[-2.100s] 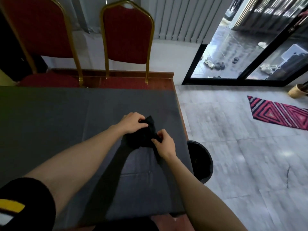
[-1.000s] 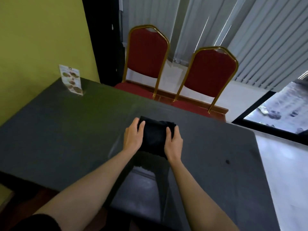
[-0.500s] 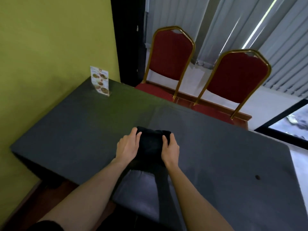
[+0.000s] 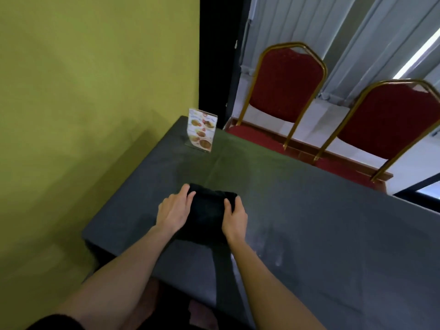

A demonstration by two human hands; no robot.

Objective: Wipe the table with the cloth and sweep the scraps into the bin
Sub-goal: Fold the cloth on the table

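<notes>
A folded black cloth (image 4: 207, 210) lies on the dark grey table (image 4: 309, 222), near its left end. My left hand (image 4: 175, 210) rests flat on the cloth's left side with straight fingers. On the cloth's right edge, my right hand (image 4: 234, 216) presses down, thumb on top. The bin is out of view. Faint pale smears (image 4: 277, 260) show on the table to the right of my right forearm.
A menu card stand (image 4: 201, 132) stands at the table's far left corner by the green wall (image 4: 83, 91). Two red chairs with gold frames (image 4: 288, 89) (image 4: 390, 120) are behind the table's far edge. The near table edge (image 4: 133, 248) is under my forearms.
My view has swung left from the table's right end and the bin to its left end. Both hands have slid the cloth leftward along the table and now hold it flat.
</notes>
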